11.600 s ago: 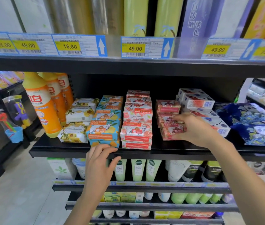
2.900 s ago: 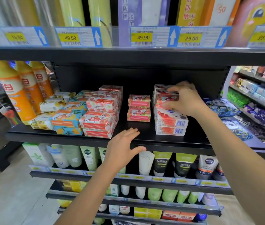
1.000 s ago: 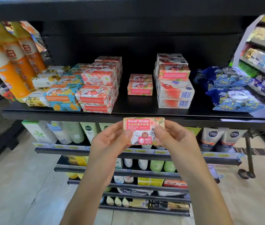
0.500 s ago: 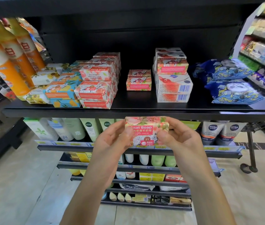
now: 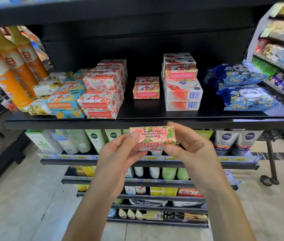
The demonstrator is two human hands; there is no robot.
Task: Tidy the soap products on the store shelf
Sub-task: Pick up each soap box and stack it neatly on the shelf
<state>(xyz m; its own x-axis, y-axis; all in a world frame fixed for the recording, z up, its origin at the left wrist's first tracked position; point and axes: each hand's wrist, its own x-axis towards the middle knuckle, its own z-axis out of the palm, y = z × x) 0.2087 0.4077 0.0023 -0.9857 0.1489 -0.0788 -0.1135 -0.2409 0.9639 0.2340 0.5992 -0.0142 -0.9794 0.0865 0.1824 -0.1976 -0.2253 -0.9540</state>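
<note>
I hold a pink rose goat soap box (image 5: pixel 153 137) in front of the black shelf's front edge (image 5: pixel 137 123). My left hand (image 5: pixel 120 153) pinches its left end and my right hand (image 5: pixel 190 146) pinches its right end. The box is tilted so its top face shows. On the shelf stand pink soap stacks (image 5: pixel 103 94), a small pink pair (image 5: pixel 146 87), blue-and-orange boxes (image 5: pixel 64 103), yellow-flowered boxes (image 5: pixel 45 86), and white boxes (image 5: pixel 183 96) with a pink box (image 5: pixel 181 73) on top.
Orange bottles (image 5: pixel 10 73) stand at the shelf's left end. Blue panda packs (image 5: pixel 242 91) lie at its right. Lower shelves hold tubes (image 5: pixel 89 141) and Nivea tubes (image 5: pixel 226 141). A second shelving unit (image 5: pixel 280 49) stands at the right.
Both hands have tipped the soap box back, so its top face with "Delicate Rose" text now shows instead of its front. The view has shifted slightly.
</note>
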